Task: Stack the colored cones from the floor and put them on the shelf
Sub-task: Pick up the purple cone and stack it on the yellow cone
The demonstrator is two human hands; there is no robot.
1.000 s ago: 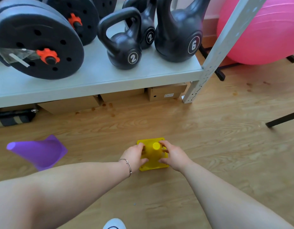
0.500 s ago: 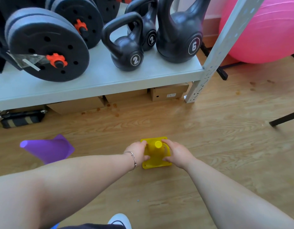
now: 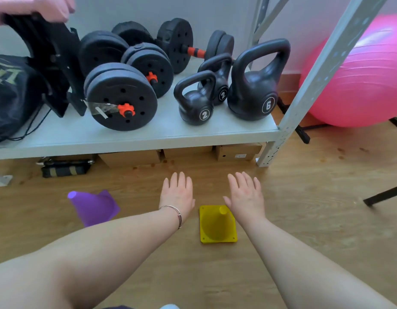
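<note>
Now the yellow cone stands upright on the wooden floor at lower centre of the frame, between the two wrists. Both the left hand and the right hand are spread flat and empty, just above the cone; half a second ago they gripped it. A purple cone lies tipped over at left.

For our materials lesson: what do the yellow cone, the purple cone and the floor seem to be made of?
Yellow cone: probably moulded plastic, slightly translucent, with a thin flat base that has corner holes.
Purple cone: likely the same plastic, smooth and uniformly coloured, lying on its side.
Floor: wood or wood-look laminate, with visible grain and a low sheen; which one cannot be told.
</note>
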